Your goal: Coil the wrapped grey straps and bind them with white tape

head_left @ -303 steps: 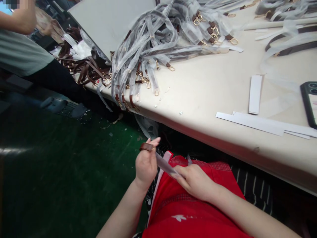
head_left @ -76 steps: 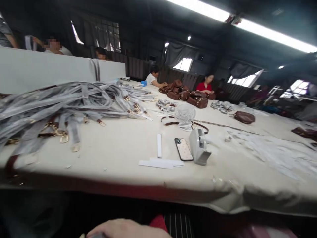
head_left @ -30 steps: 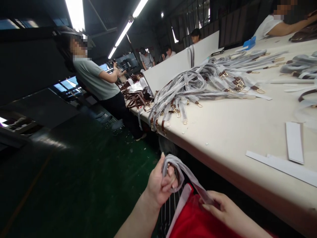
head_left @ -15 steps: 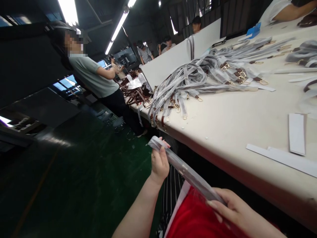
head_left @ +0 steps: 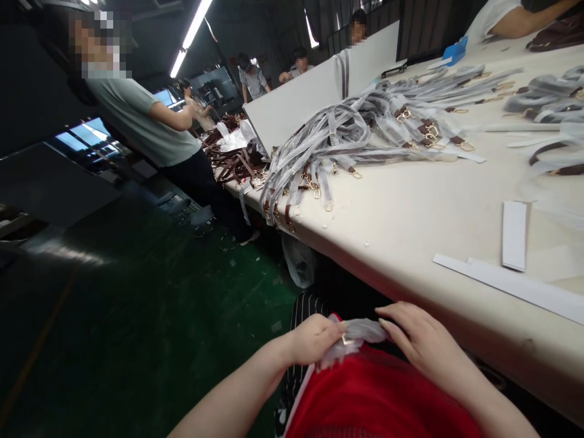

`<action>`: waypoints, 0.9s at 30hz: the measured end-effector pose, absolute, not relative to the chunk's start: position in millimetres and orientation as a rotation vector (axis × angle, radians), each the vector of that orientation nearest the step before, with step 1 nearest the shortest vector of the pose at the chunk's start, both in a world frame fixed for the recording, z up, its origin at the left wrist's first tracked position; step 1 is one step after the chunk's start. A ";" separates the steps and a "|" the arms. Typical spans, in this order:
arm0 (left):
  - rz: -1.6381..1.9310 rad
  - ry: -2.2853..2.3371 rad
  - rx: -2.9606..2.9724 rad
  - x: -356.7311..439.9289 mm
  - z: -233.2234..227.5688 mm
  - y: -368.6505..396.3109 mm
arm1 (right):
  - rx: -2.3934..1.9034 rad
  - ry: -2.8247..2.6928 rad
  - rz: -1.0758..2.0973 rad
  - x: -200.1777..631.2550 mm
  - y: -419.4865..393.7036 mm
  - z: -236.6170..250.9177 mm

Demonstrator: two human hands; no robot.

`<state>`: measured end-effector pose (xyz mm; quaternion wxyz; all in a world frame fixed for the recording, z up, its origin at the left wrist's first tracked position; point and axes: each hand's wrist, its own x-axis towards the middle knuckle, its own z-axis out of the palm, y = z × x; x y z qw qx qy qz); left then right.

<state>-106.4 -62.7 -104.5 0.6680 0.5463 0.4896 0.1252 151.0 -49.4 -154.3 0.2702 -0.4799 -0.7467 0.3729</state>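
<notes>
Left hand: the left hand (head_left: 314, 340) is curled shut over the lap, fingers pinching one end of a wrapped strap (head_left: 358, 334)
Right hand: the right hand (head_left: 417, 340) lies bent over the other end of the same strap, fingertips pressing on the clear film; whether it truly grips or only holds it down, I cannot tell
Strap in hand: bunched small between the two hands, just above the red cloth (head_left: 378, 401) on the lap, below the table edge (head_left: 410, 292); a small gold buckle (head_left: 347, 341) shows at the left fingers
Done so far: a big pile of wrapped straps (head_left: 347, 134) lies on the table, well apart from the hands; this looks like finished work
Left to do: the strap in hand seems near its end, film already round it; bare brown straps (head_left: 232, 164) further along the table look not yet wrapped
Nearby: white paper strips (head_left: 513, 234) on the table, and a person in a grey shirt (head_left: 141, 121) standing at the far end
</notes>
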 end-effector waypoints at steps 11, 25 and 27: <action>0.730 0.692 0.355 -72.7 -114.4 -43.8 | -1.007 -1.674 1.324 81.1 -77.4 -153.7; 0.863 0.779 0.190 -54.3 -141.6 -56.6 | -1.100 -1.705 1.306 109.3 -70.9 -144.3; 0.944 0.863 0.288 -61.4 -144.4 -55.1 | -1.133 -1.817 1.327 118.0 -70.6 -132.9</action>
